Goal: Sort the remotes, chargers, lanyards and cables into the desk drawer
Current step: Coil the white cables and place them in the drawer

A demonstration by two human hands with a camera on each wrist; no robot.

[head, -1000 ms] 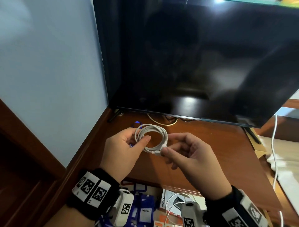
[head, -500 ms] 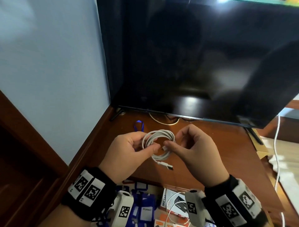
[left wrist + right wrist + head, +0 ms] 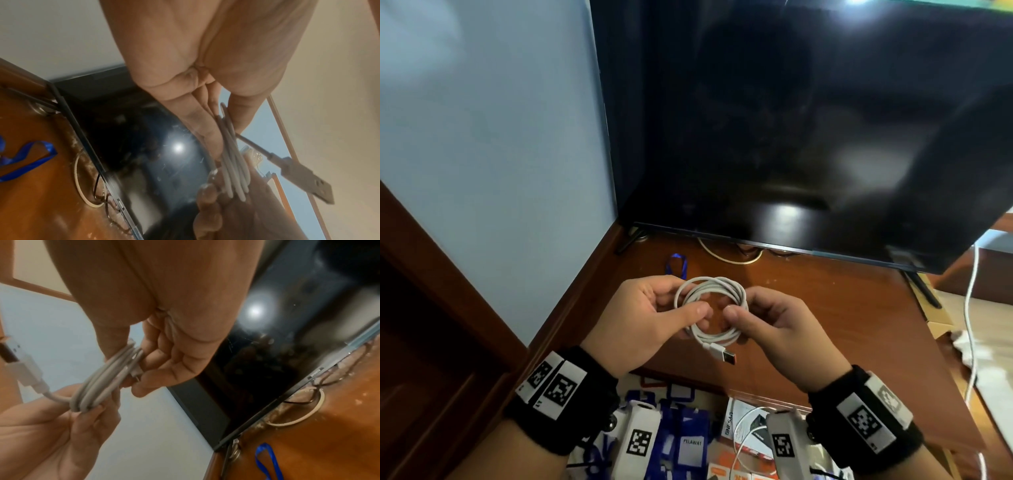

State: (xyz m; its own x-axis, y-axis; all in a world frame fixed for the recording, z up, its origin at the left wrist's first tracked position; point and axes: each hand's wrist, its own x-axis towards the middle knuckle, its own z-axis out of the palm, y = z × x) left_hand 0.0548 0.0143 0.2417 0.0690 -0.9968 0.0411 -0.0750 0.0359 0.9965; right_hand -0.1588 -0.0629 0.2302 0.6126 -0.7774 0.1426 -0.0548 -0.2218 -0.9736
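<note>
A coiled white USB cable [image 3: 710, 294] hangs in the air above the desk, held between both hands. My left hand [image 3: 654, 315] pinches the coil's left side with thumb and fingers; the coil [image 3: 232, 164] runs between them in the left wrist view. My right hand [image 3: 767, 322] pinches the right side of the coil [image 3: 107, 379], with the small plug end tucked at its fingers. The USB plug [image 3: 722, 354] sticks out loose below the coil. A blue lanyard [image 3: 677, 265] lies on the desk behind the hands. The open drawer [image 3: 688, 442] below holds blue lanyards and boxes.
A large dark TV [image 3: 791, 137] stands on the wooden desk [image 3: 842, 308] close behind the hands, with cables [image 3: 729, 255] under it. A pale wall [image 3: 482, 137] lies to the left. A white cable [image 3: 971, 308] hangs at the right over a pale cloth.
The right hand has shifted from the plug to the coil's right side. The USB plug now dangles free below the coil. The blue lanyard behind has come into sight.
</note>
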